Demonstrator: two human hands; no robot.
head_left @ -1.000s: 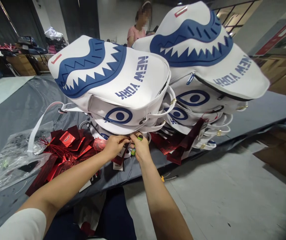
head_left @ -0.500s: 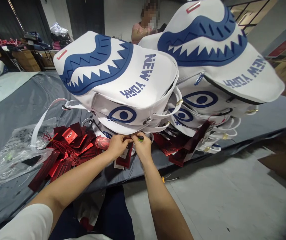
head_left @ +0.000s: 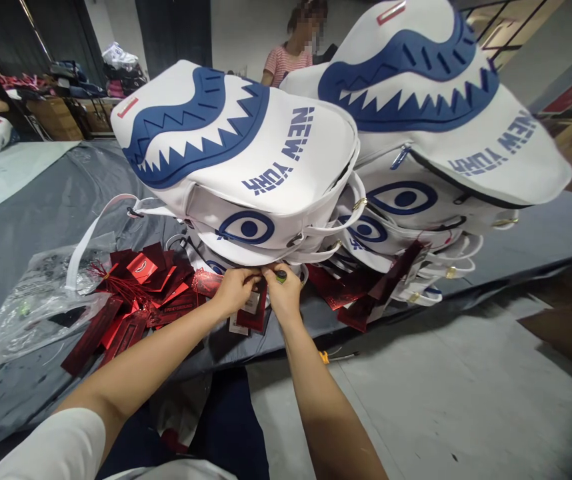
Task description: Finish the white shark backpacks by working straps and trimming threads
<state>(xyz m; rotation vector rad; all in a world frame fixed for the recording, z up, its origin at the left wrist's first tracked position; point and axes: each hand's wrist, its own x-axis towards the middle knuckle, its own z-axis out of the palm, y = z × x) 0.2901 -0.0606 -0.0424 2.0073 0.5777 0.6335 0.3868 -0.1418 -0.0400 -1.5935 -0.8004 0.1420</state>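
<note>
A stack of white bags (head_left: 246, 167) with blue shark mouths, eyes and "NEW YORK" lettering stands at the table's near edge. My left hand (head_left: 233, 290) and my right hand (head_left: 283, 293) meet under the stack's lowest bag, both pinched shut at a small fastening. A dark red hang tag (head_left: 255, 313) dangles just below my fingers. My right thumbnail is green. What exactly my right fingers pinch is hidden.
A second stack of the same bags (head_left: 426, 120) stands to the right, with red tags under it. Loose red tags (head_left: 139, 293) and a clear plastic bag (head_left: 36, 307) lie left on the grey cloth (head_left: 31, 220). A person (head_left: 293, 50) stands behind the stacks.
My hands have stayed pinched together at the same spot under the bags. The camera has shifted slightly, and the red tag now hangs more plainly below my fingers.
</note>
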